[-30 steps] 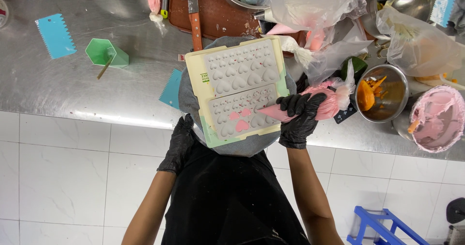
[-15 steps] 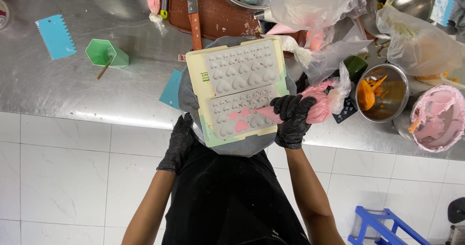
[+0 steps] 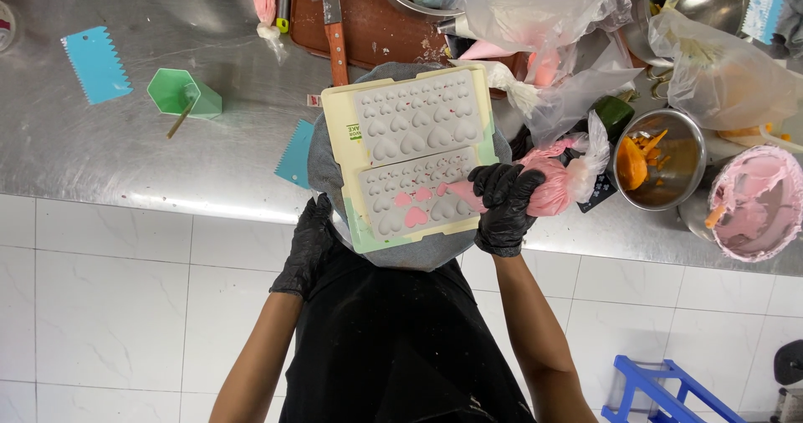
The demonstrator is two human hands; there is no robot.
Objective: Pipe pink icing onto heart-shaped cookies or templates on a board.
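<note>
While the left hand (image 3: 308, 246) steadies the tray edge with curled fingers, the heart mould (image 3: 416, 195) rests on the bench (image 3: 167, 155); filling is underway, and the right hand (image 3: 502, 205) squeezes the pink piping bag (image 3: 548, 184), so empty cavities appear next.

Steel counter (image 3: 125, 151), white tile front below. On it: blue toothed scraper (image 3: 96, 63) far left, green cup (image 3: 182, 95) with a stick, second blue scraper (image 3: 295, 153) part-hidden under the grey round board (image 3: 322, 168), steel bowl (image 3: 661, 147) with orange contents, pink-smeared bowl (image 3: 757, 204) at right edge.
</note>
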